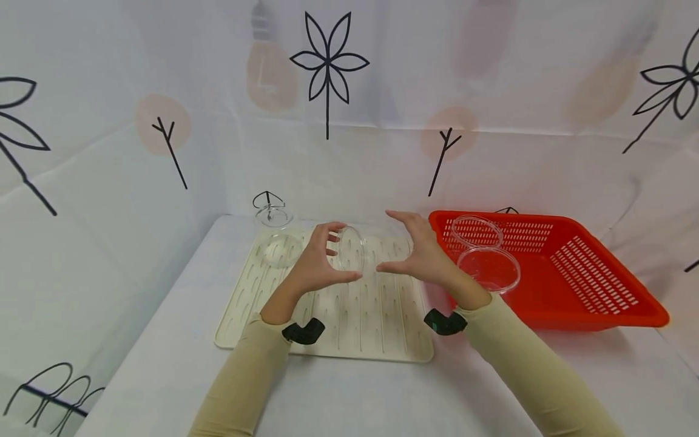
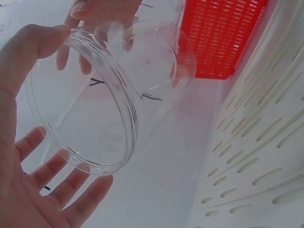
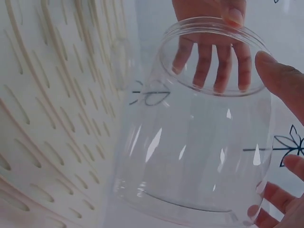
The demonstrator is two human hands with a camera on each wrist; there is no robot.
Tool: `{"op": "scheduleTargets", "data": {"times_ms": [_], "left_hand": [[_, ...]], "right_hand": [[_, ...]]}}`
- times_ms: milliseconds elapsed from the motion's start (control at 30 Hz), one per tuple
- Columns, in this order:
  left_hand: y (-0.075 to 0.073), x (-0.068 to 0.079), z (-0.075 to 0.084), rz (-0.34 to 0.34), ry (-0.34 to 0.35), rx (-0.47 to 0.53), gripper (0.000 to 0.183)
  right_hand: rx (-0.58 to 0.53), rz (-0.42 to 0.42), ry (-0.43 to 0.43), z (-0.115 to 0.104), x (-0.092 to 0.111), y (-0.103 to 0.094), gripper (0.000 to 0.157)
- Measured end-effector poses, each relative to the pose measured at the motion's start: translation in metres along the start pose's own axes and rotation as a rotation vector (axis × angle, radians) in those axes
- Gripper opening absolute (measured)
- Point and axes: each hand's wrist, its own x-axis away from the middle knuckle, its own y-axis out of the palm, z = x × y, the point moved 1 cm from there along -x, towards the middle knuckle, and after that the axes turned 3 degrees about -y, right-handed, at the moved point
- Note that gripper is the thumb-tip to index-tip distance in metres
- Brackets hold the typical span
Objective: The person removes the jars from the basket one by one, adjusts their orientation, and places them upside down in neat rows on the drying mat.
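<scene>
You have the clear, cylindrical, plastic-looking jar [image 3: 199, 137] sideways above the cream, slotted mat [image 1: 349, 328]. Your left hand [image 1: 318, 264] curls wide around its ringed end; your right hand [image 1: 425, 255] spans the other end in a broad C. Slick walls could slide free if either grip slackens (whether a lid is on, I can't tell). A wide swing of your right arm could bump the red, perforated plastic basket [image 1: 540, 285] at 3 o'clock. White cloth [image 1: 360, 400] covers the tabletop; a white, flower-printed curtain [image 1: 377, 170] hangs at 12 o'clock.
</scene>
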Motion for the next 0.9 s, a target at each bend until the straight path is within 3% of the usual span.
{"op": "scheduleTargets", "data": {"times_ms": [300, 633, 900], "left_hand": [[-0.001, 0.001, -0.001, 0.030, -0.029, 0.048, 0.088], [-0.001, 0.001, -0.004, 0.076, 0.005, 0.087, 0.089], [-0.003, 0.002, -0.002, 0.103, 0.006, 0.118, 0.091]], "right_hand": [[-0.085, 0.094, 0.040, 0.003, 0.005, 0.000, 0.097], [-0.217, 0.309, 0.085, 0.009, 0.012, 0.005, 0.088], [-0.304, 0.334, 0.127, 0.014, 0.017, 0.015, 0.082]]}}
